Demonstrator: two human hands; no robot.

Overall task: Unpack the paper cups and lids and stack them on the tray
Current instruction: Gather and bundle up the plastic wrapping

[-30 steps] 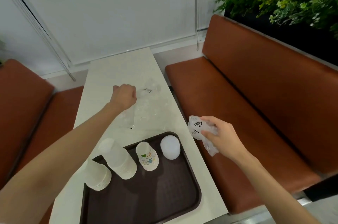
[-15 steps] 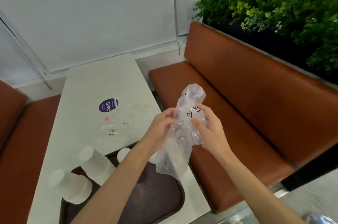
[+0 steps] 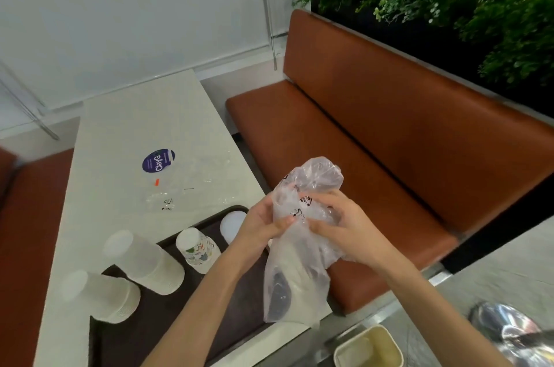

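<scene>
A dark brown tray (image 3: 168,324) lies on the near end of the white table (image 3: 126,133). On it stand two upside-down stacks of white cups (image 3: 147,261) (image 3: 99,296), a stack of printed cups (image 3: 198,250) and a white lid stack (image 3: 232,226). Above the tray's right edge my left hand (image 3: 260,226) and my right hand (image 3: 344,226) both grip crumpled clear plastic bags (image 3: 296,247), which hang down between them.
Another clear wrapper with a blue round sticker (image 3: 158,160) lies flat on the table beyond the tray. A brown bench (image 3: 344,133) runs along the right, with plants behind it. A beige bin (image 3: 368,348) and a shiny metal object (image 3: 509,333) sit at the lower right.
My left hand left the table with a wrapper and joined my right hand, and both now hold the bags together. The camera view swung right and moved closer.
</scene>
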